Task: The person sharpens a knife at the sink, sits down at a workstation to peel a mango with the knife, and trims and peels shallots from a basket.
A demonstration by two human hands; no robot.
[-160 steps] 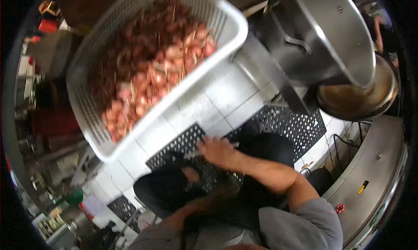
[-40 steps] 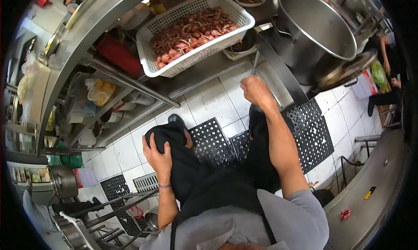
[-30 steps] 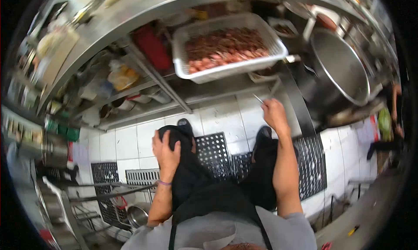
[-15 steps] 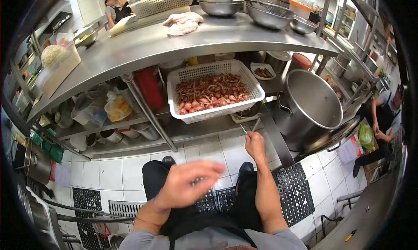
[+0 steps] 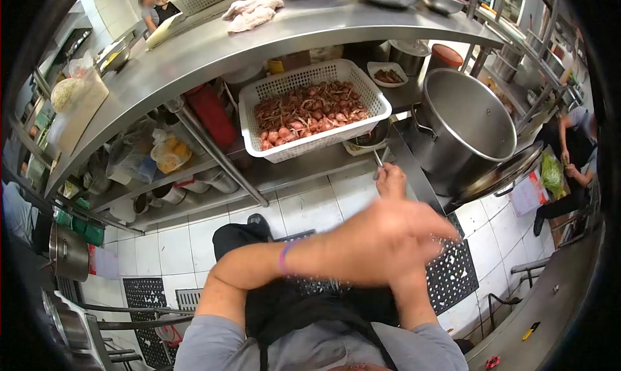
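Observation:
My right hand is closed around what looks like a small knife, its thin blade pointing up and away from me. Smeared by motion, my left hand reaches across in front of my right forearm, and its fingers are too blurred to make out. Beyond my hands a white perforated basket sits tilted on the lower shelf. Inside it are shallots, reddish, with dry roots and stems at the back. None of the shallots is touched by either hand.
A large steel pot stands right of the basket, its lid leaning beside it. Above the basket runs a steel counter with a cloth. A co-worker sits at right with green vegetables.
My left hand has swung right, from over my lap to in front of my right forearm. My right hand, still gripping the knife, is slightly higher and farther right in view. The view has shifted.

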